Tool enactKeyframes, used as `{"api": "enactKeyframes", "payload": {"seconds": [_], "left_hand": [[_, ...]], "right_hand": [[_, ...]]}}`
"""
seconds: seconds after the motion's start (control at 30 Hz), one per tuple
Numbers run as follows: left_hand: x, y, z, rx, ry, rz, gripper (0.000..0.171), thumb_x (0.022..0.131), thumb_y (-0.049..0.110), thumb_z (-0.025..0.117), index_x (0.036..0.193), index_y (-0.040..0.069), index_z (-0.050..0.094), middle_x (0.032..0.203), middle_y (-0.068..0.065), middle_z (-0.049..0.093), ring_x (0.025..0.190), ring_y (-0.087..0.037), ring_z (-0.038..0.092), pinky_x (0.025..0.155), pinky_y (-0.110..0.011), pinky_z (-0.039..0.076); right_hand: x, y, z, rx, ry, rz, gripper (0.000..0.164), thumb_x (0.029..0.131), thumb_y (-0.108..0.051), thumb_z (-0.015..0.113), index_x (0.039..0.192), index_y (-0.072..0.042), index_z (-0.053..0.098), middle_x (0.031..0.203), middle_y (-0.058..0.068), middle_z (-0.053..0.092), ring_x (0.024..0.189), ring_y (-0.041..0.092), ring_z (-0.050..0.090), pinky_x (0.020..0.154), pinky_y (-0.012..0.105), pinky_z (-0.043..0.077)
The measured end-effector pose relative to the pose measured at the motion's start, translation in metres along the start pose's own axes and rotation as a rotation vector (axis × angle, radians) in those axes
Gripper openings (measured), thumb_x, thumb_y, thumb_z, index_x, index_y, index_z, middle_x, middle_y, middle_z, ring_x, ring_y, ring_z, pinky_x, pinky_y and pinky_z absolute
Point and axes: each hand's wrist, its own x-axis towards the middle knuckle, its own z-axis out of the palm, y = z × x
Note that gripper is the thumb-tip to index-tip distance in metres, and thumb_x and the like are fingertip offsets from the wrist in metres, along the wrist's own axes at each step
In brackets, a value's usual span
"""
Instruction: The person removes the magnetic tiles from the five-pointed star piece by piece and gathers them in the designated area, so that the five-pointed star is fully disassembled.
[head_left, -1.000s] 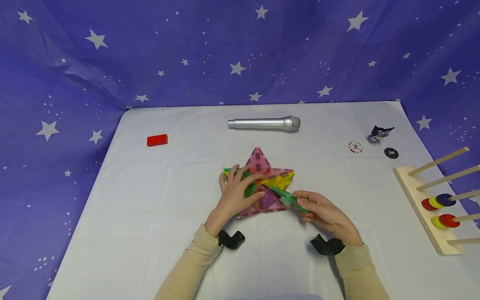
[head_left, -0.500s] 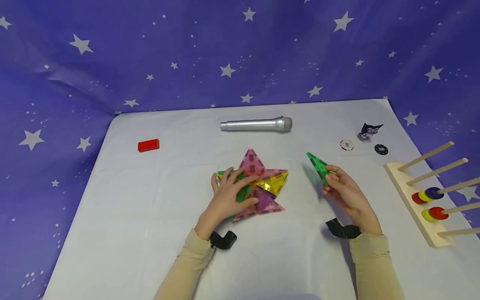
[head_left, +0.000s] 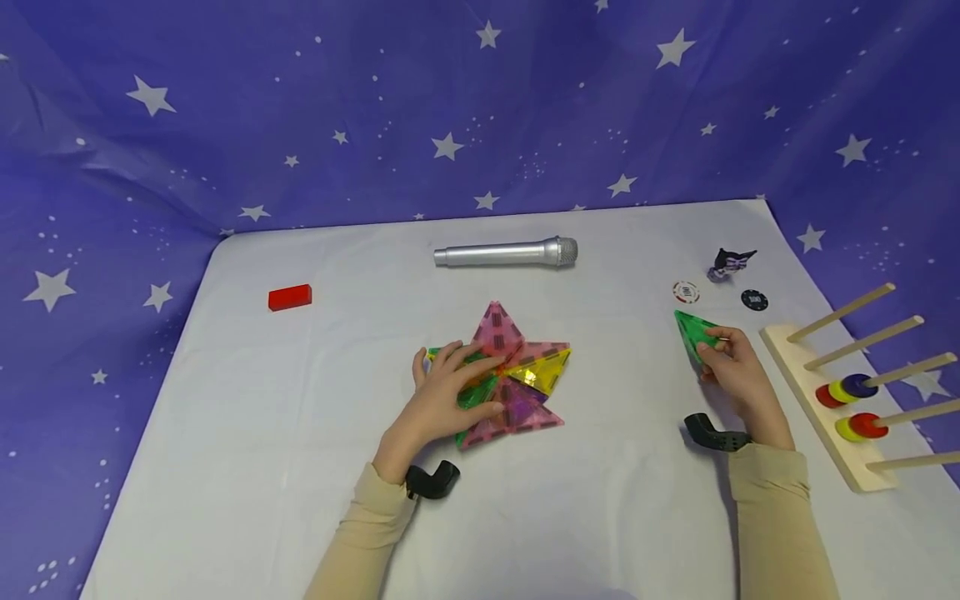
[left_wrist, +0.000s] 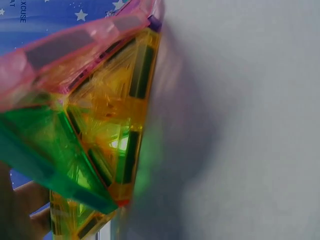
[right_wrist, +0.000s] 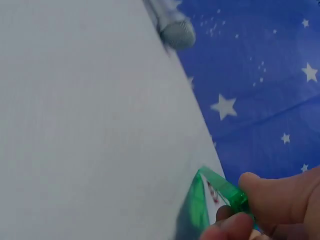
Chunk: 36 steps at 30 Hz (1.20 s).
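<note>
A star built of see-through magnetic tiles (head_left: 498, 329) sits mid-table, in pink, yellow, green and purple. Over its left side my left hand (head_left: 438, 402) lies with fingers spread, hiding some tiles. The left wrist view shows a yellow triangle tile (left_wrist: 112, 112), a green tile (left_wrist: 50, 145) with its edge toward the camera, and fingers (left_wrist: 32, 200) behind them. Off to the right, my right hand (head_left: 738, 379) pinches a green triangle magnetic tile (head_left: 687, 332) between thumb and fingers. Its point aims away from the hand, as the right wrist view shows too.
Behind the star lies a silver microphone (head_left: 502, 254). A red block (head_left: 290, 297) is at left. Near the right hand are a white-red poker chip (head_left: 686, 292), a black chip (head_left: 754, 300), a small figurine (head_left: 730, 263) and a wooden peg stand (head_left: 862, 467) with rings.
My right hand has carried the green triangle tile from the star out to the right, toward the chips. The left hand has stayed over the star.
</note>
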Motion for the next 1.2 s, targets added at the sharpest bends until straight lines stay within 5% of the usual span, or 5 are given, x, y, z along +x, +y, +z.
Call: {"api": "enactKeyframes", "payload": {"seconds": [0.4, 0.6, 0.83, 1.03, 1.2], "left_hand": [[-0.001, -0.003, -0.004, -0.016, -0.019, -0.018, 0.063, 0.077, 0.053, 0.062, 0.132, 0.027, 0.047, 0.142, -0.008, 0.032, 0.131, -0.029, 0.019, 0.097, -0.061, -0.003], [-0.001, -0.003, -0.004, -0.008, -0.024, -0.017, 0.063, 0.077, 0.054, 0.062, 0.133, 0.028, 0.047, 0.141, -0.008, 0.033, 0.13, -0.029, 0.02, 0.096, -0.062, -0.001], [0.0, -0.004, -0.004, 0.001, -0.02, -0.012, 0.063, 0.077, 0.054, 0.062, 0.132, 0.028, 0.047, 0.139, -0.007, 0.035, 0.128, -0.027, 0.023, 0.097, -0.062, 0.001], [0.0, -0.004, -0.003, -0.042, -0.011, -0.014, 0.061, 0.077, 0.05, 0.063, 0.132, 0.028, 0.048, 0.138, -0.008, 0.036, 0.128, -0.028, 0.024, 0.096, -0.061, 0.002], [0.0, -0.005, -0.001, -0.052, -0.004, -0.021, 0.061, 0.078, 0.049, 0.064, 0.132, 0.028, 0.047, 0.137, -0.009, 0.037, 0.126, -0.027, 0.025, 0.096, -0.057, 0.012]], "right_hand": [[-0.002, -0.006, -0.006, -0.605, 0.092, 0.066, 0.05, 0.093, -0.028, 0.043, 0.124, 0.007, 0.025, 0.088, 0.022, 0.047, 0.069, 0.032, 0.047, 0.055, 0.035, 0.034], [-0.018, -0.023, 0.016, -0.528, 0.08, -0.071, 0.044, 0.093, -0.027, 0.046, 0.12, 0.005, 0.034, 0.089, 0.019, 0.056, 0.069, 0.021, 0.051, 0.054, 0.028, 0.037], [-0.041, -0.045, 0.079, -0.341, -0.202, -0.415, 0.022, 0.089, -0.009, 0.057, 0.108, -0.001, 0.047, 0.088, 0.012, 0.063, 0.067, 0.019, 0.058, 0.056, 0.024, 0.044], [-0.059, -0.052, 0.129, -0.39, -0.454, -0.53, 0.018, 0.088, -0.012, 0.059, 0.103, -0.008, 0.05, 0.09, -0.002, 0.06, 0.072, 0.011, 0.056, 0.061, 0.026, 0.046], [-0.067, -0.049, 0.15, -0.474, -0.502, -0.588, 0.022, 0.084, -0.017, 0.065, 0.099, -0.01, 0.05, 0.077, -0.005, 0.049, 0.065, 0.01, 0.043, 0.056, 0.023, 0.037]]}}
